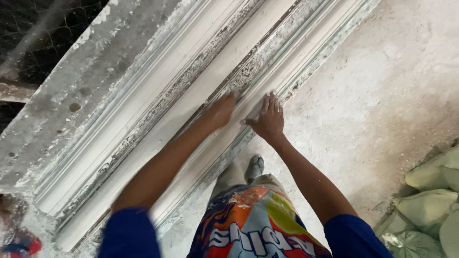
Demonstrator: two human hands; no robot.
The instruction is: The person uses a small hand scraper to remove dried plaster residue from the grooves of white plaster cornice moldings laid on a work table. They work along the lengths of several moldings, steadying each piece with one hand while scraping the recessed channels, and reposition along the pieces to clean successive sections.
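A long white plaster moulding [191,95] lies in a grey, crusted mould bench [86,91] that runs diagonally from lower left to upper right. My left hand [221,111] presses flat on the moulding's central ridge, slightly blurred. My right hand [270,117] lies flat, fingers together, on the moulding's near edge strip. Neither hand holds anything. Both arms wear blue sleeves.
Dusty white concrete floor [382,95] spreads to the right of the bench. Pale green filled sacks [430,205] are piled at the lower right. Dark wire mesh [33,28] shows at the upper left. My foot [255,167] stands close to the bench.
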